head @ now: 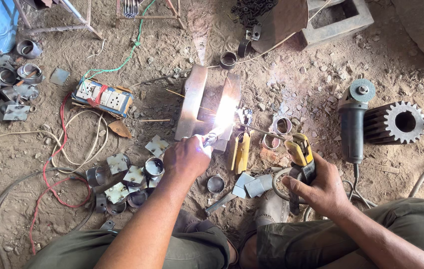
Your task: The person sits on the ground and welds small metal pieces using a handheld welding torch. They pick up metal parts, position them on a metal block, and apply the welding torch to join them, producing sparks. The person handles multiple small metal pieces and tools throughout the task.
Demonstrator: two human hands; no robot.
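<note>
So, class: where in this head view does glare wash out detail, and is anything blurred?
Head view: the welding arc blows out white over the metal channel, hiding the small piece by the left hand; the rest, including the angle grinder, looks sharp in even daylight.

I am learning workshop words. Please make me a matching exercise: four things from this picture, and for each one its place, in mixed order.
Things:
1. right hand
2. left hand
3. angle grinder
4. socket box

Places:
a. at the bright weld glare, on the workpiece
b. on the ground beside the toothed gear
c. around the yellow electrode holder
d. on the ground, left of the metal plates

Pairs: 1-c, 2-a, 3-b, 4-d
</note>
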